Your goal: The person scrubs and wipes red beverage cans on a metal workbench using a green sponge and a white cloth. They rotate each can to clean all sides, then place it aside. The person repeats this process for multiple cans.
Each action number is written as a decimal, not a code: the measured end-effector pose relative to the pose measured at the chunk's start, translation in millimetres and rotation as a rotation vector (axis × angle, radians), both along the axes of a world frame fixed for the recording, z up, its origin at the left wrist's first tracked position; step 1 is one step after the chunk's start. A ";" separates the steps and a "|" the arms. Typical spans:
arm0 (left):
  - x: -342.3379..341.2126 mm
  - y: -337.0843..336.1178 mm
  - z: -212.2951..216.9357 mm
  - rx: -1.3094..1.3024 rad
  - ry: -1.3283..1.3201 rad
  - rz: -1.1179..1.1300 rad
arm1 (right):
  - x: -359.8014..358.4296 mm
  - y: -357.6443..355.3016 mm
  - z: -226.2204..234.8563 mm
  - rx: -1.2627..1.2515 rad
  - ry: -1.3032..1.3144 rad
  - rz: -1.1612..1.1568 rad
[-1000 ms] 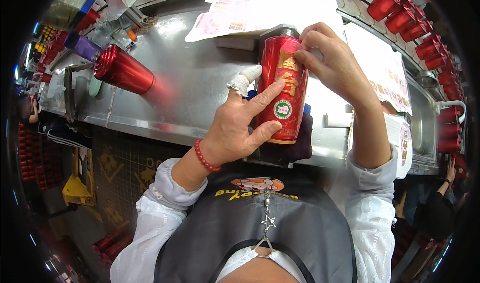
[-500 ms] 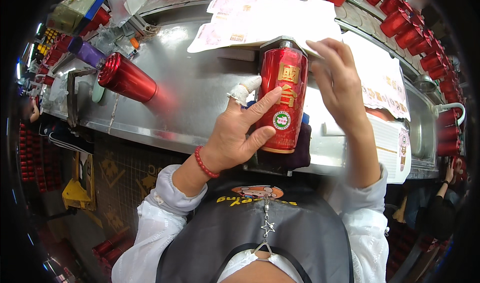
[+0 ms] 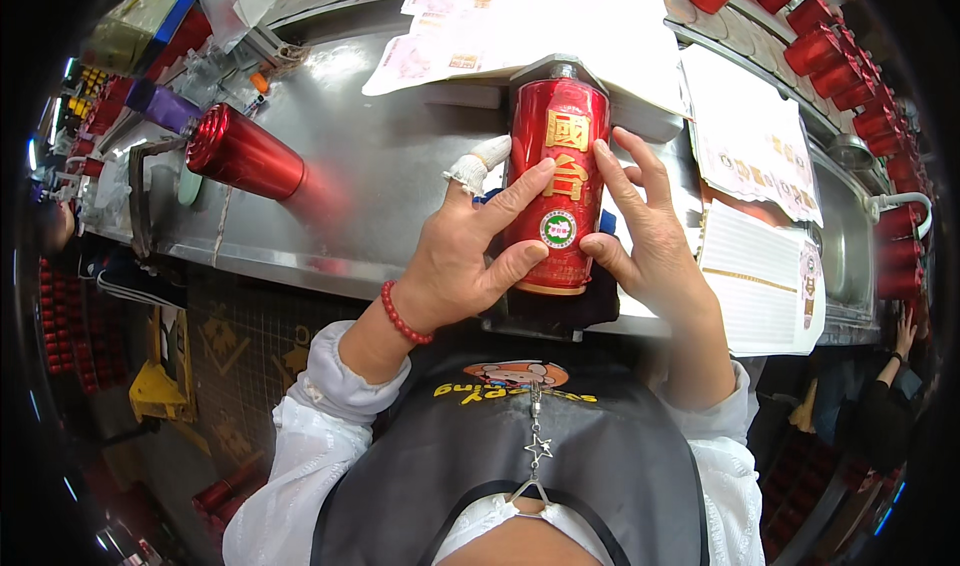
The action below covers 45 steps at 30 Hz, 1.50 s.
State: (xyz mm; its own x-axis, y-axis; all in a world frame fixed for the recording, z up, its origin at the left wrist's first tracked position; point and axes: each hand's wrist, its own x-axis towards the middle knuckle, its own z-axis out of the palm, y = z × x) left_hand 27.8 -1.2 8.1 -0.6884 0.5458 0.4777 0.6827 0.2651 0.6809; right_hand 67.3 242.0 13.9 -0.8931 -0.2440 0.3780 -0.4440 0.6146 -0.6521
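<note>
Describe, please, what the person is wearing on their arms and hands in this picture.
Both arms are in white sleeves with gathered cuffs. The left hand has a red bead bracelet at the wrist and white tape or bandage wrapped around its index fingertip. The right hand is bare, with no jewellery visible.
</note>
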 end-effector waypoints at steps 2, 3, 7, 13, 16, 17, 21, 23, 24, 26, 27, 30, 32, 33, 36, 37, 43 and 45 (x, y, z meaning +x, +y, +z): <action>-0.8 -0.3 0.0 -0.004 0.009 -0.001 | 0.5 0.5 -2.2 0.012 -0.005 0.013; -1.2 0.1 0.3 -0.002 0.007 0.000 | 0.3 0.9 -3.6 0.016 -0.006 0.018; -2.0 0.1 4.3 -0.018 0.010 -0.007 | 0.1 2.1 -5.9 0.031 0.013 0.017; -1.3 1.4 -0.2 0.003 0.018 0.020 | 6.7 1.5 -9.6 0.021 -0.006 -0.001; 0.3 2.0 1.7 0.006 0.013 0.024 | 12.6 -0.5 -2.7 0.030 -0.006 -0.009; 0.2 2.2 1.9 0.010 0.016 0.024 | 13.8 -0.9 -2.3 0.030 -0.019 -0.003; -1.7 3.4 -1.9 0.050 -0.006 -0.011 | 19.7 -0.9 -6.9 -0.003 -0.037 -0.037; -3.1 0.3 0.5 0.062 -0.101 -0.025 | 19.2 0.8 -6.1 -0.021 -0.043 -0.044; -2.7 -1.8 1.1 0.072 -0.112 -0.031 | 18.8 0.6 -9.1 -0.017 0.003 -0.021; -4.7 -4.9 -1.5 0.072 -0.107 -0.045 | 20.1 -2.1 -13.6 -0.060 0.004 0.013; -5.9 -5.9 -1.7 0.059 -0.097 -0.054 | 20.1 -2.1 -13.4 -0.069 -0.009 0.024; -8.2 -6.2 -3.2 0.068 -0.078 -0.080 | 21.5 -2.3 -16.5 -0.078 -0.021 0.016; -8.6 -6.2 -3.6 0.069 -0.077 -0.088 | 21.1 -2.9 -16.5 -0.084 -0.014 0.016; -8.6 -6.1 -3.9 0.067 -0.079 -0.088 | 20.6 -3.0 -16.5 -0.092 -0.019 0.021; -8.5 -7.0 -4.5 0.056 -0.082 -0.079 | 19.6 -2.7 -15.8 -0.105 -0.028 0.032; -8.3 -7.3 -4.3 0.050 -0.082 -0.076 | 19.2 -2.5 -15.3 -0.101 -0.027 0.036; -18.2 -8.5 -1.5 0.004 0.046 -0.062 | 19.2 2.1 -7.7 -0.055 -0.034 0.015; -17.5 -7.1 7.1 -0.012 -0.007 -0.045 | 18.7 1.1 -1.8 -0.032 -0.034 0.007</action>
State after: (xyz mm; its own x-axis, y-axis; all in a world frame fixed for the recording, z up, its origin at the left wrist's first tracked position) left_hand 10.3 -8.3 15.2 -0.6663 0.5821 0.4660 0.6894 0.2428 0.6825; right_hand 86.0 243.0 12.1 -0.9040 -0.2382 0.3551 -0.4251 0.5901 -0.6864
